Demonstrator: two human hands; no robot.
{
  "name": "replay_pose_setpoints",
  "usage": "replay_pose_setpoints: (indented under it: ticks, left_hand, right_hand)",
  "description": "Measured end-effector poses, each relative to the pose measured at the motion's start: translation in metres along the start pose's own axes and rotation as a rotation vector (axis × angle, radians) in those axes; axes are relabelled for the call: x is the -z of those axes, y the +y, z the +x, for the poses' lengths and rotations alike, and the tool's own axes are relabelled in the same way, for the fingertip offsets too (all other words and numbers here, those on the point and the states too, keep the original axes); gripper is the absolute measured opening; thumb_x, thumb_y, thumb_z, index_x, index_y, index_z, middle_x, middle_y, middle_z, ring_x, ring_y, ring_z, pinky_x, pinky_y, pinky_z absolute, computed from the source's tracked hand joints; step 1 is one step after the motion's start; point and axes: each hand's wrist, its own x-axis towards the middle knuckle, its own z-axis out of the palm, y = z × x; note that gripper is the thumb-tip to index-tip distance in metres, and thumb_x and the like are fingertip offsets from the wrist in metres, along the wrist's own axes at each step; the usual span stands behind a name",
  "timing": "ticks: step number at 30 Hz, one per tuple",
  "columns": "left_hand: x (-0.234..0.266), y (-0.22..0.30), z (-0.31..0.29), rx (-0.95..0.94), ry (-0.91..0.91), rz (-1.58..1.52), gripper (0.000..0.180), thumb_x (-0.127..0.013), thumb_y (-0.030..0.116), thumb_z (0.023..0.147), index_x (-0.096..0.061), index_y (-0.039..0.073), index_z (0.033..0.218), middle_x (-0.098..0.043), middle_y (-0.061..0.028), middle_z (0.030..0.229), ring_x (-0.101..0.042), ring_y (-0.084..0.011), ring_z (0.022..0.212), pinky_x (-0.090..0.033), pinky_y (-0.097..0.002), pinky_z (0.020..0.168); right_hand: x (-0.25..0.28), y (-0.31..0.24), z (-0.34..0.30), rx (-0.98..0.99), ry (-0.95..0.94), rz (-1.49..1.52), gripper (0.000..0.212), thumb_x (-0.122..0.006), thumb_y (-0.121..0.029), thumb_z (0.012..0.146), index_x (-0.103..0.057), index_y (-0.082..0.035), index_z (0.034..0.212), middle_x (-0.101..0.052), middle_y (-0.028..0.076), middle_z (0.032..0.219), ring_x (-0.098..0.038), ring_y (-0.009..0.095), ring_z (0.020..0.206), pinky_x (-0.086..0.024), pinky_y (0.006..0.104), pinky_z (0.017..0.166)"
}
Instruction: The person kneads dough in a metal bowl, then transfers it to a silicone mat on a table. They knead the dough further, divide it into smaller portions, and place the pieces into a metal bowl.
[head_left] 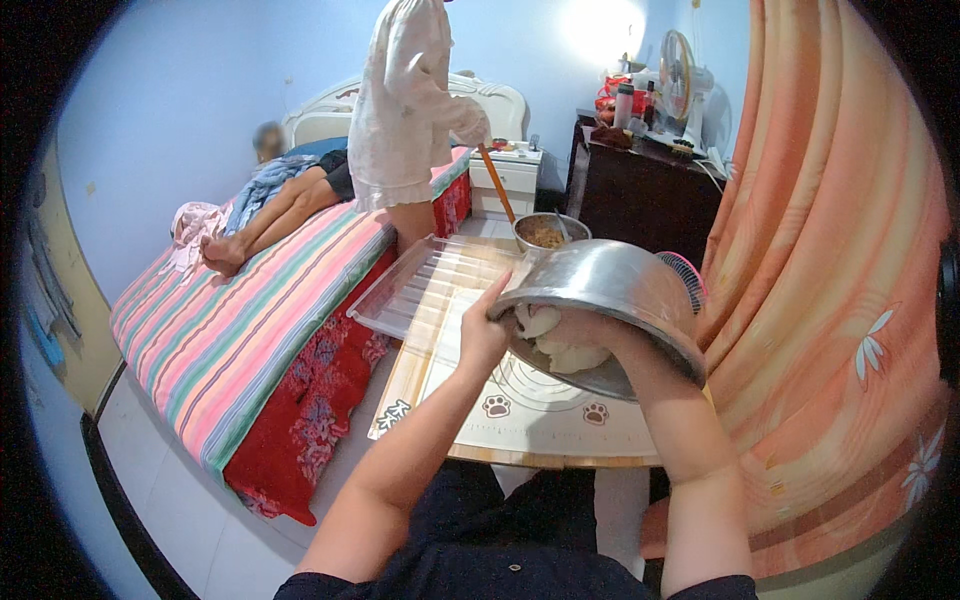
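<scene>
Head view: I look down from far away at two bare hands over a wooden tabletop (403, 385).
Left hand (484, 327): It pinches the rim of the big metal bowl (612, 268). I think this stops the bowl from slipping.
Right hand (598, 330): It reaches inside the bowl, by the white dough (577, 358). The fingertips are hidden, so I cannot tell if they are spread or pressed together.
Big bowl: It is tipped, with its mouth toward the person. I guess the tilt makes reaching in easy.
Dough: It is inside the big bowl, in soft lumps near the rim.
Pale mat (530, 428): It lies flat under the bowl, maybe to keep the wood clean.
Clear tray (372, 312): It pokes out past the left edge, perhaps to leave the middle free.
Small bowl (519, 239): It sits at the far end with brown food (541, 235) and a spoon (563, 226) leaning in it.
Writing: The mat has dark marks (390, 418) in its left corner and two paw prints (497, 406). Labels on the bottles (624, 105) are too small for me to read.
</scene>
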Motion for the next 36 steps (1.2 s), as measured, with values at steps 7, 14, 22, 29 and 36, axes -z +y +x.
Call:
replay_pose_setpoints:
  ticks: [7, 14, 22, 29, 36]
  left_hand:
    - [0.001, 0.025, 0.038, -0.286, -0.044, 0.416, 0.047, -0.053, -0.009, 0.069, -0.064, 0.016, 0.108, -0.066, -0.0122, 0.099, -0.063, -0.0291, 0.092, -0.05, -0.0322, 0.078]
    - [0.034, 0.035, 0.097, -0.577, 0.435, 0.375, 0.04, -0.055, -0.008, 0.076, -0.062, 0.009, 0.111, -0.064, -0.0129, 0.108, -0.061, -0.0233, 0.103, -0.048, -0.031, 0.083]
    - [0.073, 0.016, 0.102, -0.391, 0.614, 0.038, 0.022, -0.059, 0.008, 0.087, -0.061, 0.001, 0.108, -0.065, -0.0036, 0.093, -0.058, -0.0122, 0.083, -0.044, -0.0251, 0.077]
    - [0.066, -0.018, 0.078, -0.234, 0.599, -0.217, 0.014, -0.06, 0.005, 0.087, -0.063, 0.0, 0.099, -0.063, -0.0004, 0.092, -0.054, -0.0102, 0.082, -0.042, -0.0245, 0.076]
    - [0.073, -0.028, 0.063, -0.18, 0.586, -0.451, 0.016, -0.06, 0.002, 0.085, -0.061, -0.002, 0.101, -0.062, -0.0014, 0.095, -0.055, -0.0111, 0.083, -0.043, -0.0257, 0.078]
  right_hand:
    - [0.013, -0.009, -0.011, 0.203, -0.633, 0.281, 0.034, -0.06, -0.005, 0.059, -0.059, -0.004, 0.093, -0.061, 0.005, 0.085, -0.057, 0.018, 0.083, -0.046, 0.0302, 0.074]
    - [0.012, 0.009, -0.038, 0.088, -0.402, 0.158, 0.043, -0.062, -0.011, 0.064, -0.056, -0.006, 0.107, -0.06, 0.012, 0.101, -0.057, 0.022, 0.094, -0.045, 0.0319, 0.082]
    - [-0.01, 0.038, -0.048, -0.046, -0.146, 0.025, 0.062, -0.069, -0.015, 0.072, -0.043, -0.011, 0.128, -0.041, 0.009, 0.126, -0.047, 0.029, 0.115, -0.039, 0.0323, 0.096]
    - [-0.072, 0.083, -0.049, -0.052, -0.102, 0.05, 0.067, -0.059, -0.026, 0.084, -0.026, -0.02, 0.143, -0.02, 0.012, 0.146, -0.028, 0.03, 0.133, -0.031, 0.0348, 0.106]
    - [-0.088, 0.088, -0.046, -0.06, -0.131, -0.313, 0.053, -0.048, -0.029, 0.089, -0.035, -0.019, 0.139, -0.035, 0.014, 0.141, -0.043, 0.032, 0.122, -0.036, 0.0374, 0.101]
